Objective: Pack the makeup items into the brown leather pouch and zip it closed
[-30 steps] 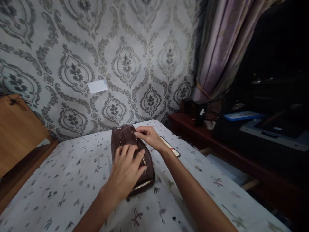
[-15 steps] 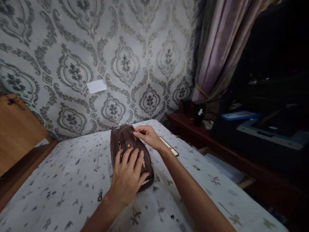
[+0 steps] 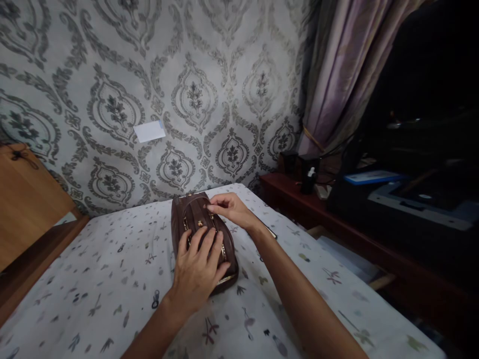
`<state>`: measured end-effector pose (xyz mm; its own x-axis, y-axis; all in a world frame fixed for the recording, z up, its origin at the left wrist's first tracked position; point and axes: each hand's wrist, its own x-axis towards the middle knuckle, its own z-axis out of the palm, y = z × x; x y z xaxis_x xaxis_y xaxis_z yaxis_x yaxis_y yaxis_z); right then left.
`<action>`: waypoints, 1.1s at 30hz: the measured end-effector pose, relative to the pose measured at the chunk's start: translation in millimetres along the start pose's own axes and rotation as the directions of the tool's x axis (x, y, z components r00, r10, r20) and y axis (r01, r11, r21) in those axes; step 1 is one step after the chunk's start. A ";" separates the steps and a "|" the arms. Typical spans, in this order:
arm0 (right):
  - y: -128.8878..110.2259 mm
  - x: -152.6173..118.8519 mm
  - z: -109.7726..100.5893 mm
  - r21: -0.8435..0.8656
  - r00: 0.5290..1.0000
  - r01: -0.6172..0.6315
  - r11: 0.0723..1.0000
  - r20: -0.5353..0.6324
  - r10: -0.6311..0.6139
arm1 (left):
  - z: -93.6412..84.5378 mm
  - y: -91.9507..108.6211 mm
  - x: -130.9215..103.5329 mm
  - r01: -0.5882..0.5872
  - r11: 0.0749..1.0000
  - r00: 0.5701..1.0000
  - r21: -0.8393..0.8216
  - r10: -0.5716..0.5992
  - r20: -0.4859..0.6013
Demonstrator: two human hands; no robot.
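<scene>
A brown handbag [image 3: 179, 214] with gold zips and small metal fittings lies on the patterned bedsheet [image 3: 123, 279]. My left hand [image 3: 198, 264] rests flat on its near part, fingers spread, covering some of the zips. At the bag's far right edge, my right hand [image 3: 228, 207] is closed in a pinch, with thumb and finger by one end of the thin handle. Whether they grip the handle or a zip pull there is hidden. Beyond my right wrist, only an edge of a phone [image 3: 274, 234] shows.
A patterned wall with a white card [image 3: 149, 131] stands behind the bed. To the right are a dark red cabinet [image 3: 284, 189] bearing small black items, an open drawer [image 3: 348, 259] and a curtain [image 3: 337, 75]. A wooden board [image 3: 33, 199] rises at the left.
My right hand and wrist have shifted slightly, and the wrist now covers most of the phone. My left hand stays spread on the bag, which has hardly moved.
</scene>
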<state>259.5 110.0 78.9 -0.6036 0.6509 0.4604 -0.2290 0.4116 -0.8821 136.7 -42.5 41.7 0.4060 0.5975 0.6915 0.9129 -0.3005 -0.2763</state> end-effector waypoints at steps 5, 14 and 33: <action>0.7 -0.5 -1.6 -0.027 1.000 0.008 1.000 0.029 -0.007 | -0.9 0.1 0.9 0.003 1.000 1.000 -0.006 -0.003 0.002; -1.4 -2.0 -3.1 -0.024 0.994 -0.029 0.999 0.107 0.032 | 0.1 -0.1 0.3 -0.005 1.000 1.000 -0.020 0.005 0.001; 1.1 -0.5 4.3 -0.127 0.988 -0.045 0.991 0.144 0.063 | 15.7 -96.2 22.5 0.610 0.450 0.753 -0.652 -0.585 0.300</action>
<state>256.3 107.4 77.2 -0.7202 0.5773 0.3847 -0.1030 0.4594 -0.8822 58.6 11.5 73.4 -0.2159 0.8491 0.4820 0.6308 -0.2555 0.7327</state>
